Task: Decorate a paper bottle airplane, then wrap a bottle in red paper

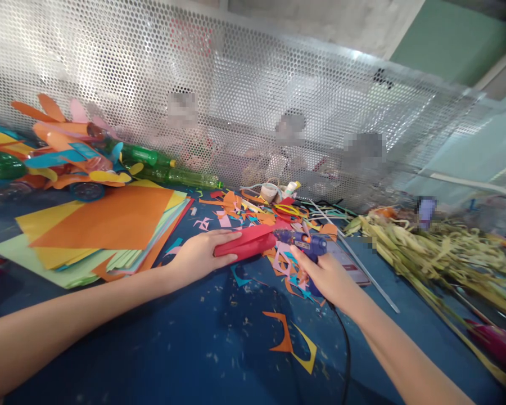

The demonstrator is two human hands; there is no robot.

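Note:
Near the middle of the view, my left hand (204,251) is closed round the left end of a red paper roll (253,244), whose upper flap stands slightly lifted. My right hand (320,273) grips a blue glue gun (306,242) by its handle. The gun's tip points left and meets or nearly meets the right end of the roll's flap; whether they touch is hard to tell. A black cord (346,343) runs down from the gun. Colourful paper scraps (284,261) lie under and behind the gun.
A stack of coloured paper (105,219) lies left, with paper-decorated bottles (84,152) behind it. Dried husks (430,253) and a thin clear stick (375,275) are on the right. Orange (282,332) and yellow cut-outs lie in front. Beyond a perforated metal screen (244,73) are several people.

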